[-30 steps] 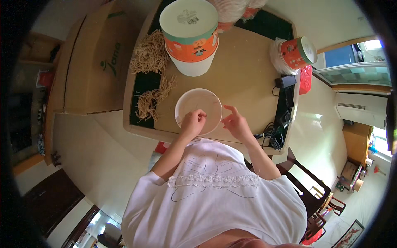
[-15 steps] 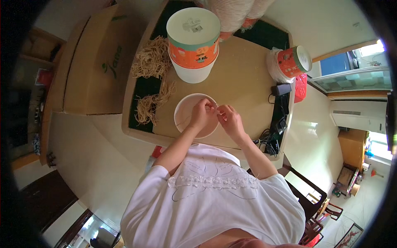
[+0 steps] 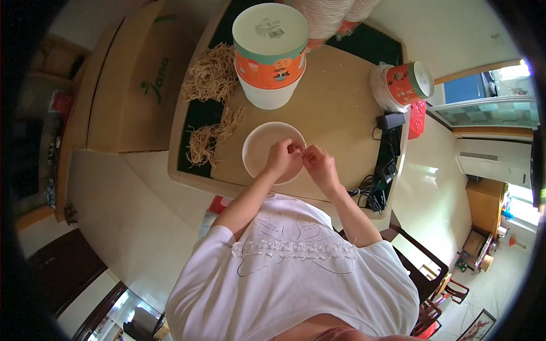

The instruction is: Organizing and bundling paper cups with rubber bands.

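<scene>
A round white paper bucket (image 3: 256, 142) stands with its mouth up near the front edge of the table. At its right rim my two hands meet, their fingertips close together. My left hand (image 3: 284, 158) reaches over the opening with thumb and fingers pinched. Just outside the rim, my right hand (image 3: 320, 168) is closed in a pinch too. Whatever is between the fingertips is too small or hidden to make out. To the left lie a small bundle of tan cords (image 3: 200, 143) and a larger heap of tan cords (image 3: 207, 74).
Behind the bucket, upside-down stacked orange-and-green buckets (image 3: 272, 65) stand tall. Wrapped stacks of buckets (image 3: 324, 17) rise farther back. At right are another bucket stack (image 3: 405, 85), a black adapter (image 3: 391, 120) and tangled cables (image 3: 369, 196). A big cardboard box (image 3: 133, 85) is at left.
My hands have shifted slightly right and closer together at the rim. A thin strand seen inside the bucket earlier no longer shows. The whole view has tilted a little.
</scene>
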`<action>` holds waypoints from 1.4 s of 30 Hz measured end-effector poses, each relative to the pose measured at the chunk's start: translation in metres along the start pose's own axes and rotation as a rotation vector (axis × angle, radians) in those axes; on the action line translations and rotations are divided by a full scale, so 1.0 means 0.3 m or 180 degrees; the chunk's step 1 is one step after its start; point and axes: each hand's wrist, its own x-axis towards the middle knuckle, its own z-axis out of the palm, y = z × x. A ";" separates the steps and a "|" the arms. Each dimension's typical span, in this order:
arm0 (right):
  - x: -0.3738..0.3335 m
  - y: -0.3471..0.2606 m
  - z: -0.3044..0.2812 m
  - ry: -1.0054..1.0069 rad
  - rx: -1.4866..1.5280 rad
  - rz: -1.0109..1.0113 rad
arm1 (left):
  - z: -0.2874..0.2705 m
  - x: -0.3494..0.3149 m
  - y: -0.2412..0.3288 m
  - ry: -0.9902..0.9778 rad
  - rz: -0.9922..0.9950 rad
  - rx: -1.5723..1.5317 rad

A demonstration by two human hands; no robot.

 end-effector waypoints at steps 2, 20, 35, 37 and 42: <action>-0.002 0.007 0.004 -0.0005 0.0043 -0.0006 | 0.002 -0.011 -0.033 -0.0056 -0.0029 -0.0205; -0.003 -0.089 -0.056 0.0044 -0.0610 -0.0086 | -0.043 -0.012 -0.026 -0.0013 0.0222 -0.0424; -0.032 -0.059 -0.021 -0.0149 -0.0459 -0.0083 | -0.030 -0.014 -0.061 -0.0299 -0.0091 -0.0190; -0.029 -0.073 -0.020 -0.0137 -0.0445 0.0022 | -0.036 -0.013 -0.064 -0.0505 -0.0199 -0.0295; -0.009 -0.092 -0.009 0.0029 -0.0812 -0.0325 | -0.063 -0.012 0.020 -0.0976 -0.0898 -0.1180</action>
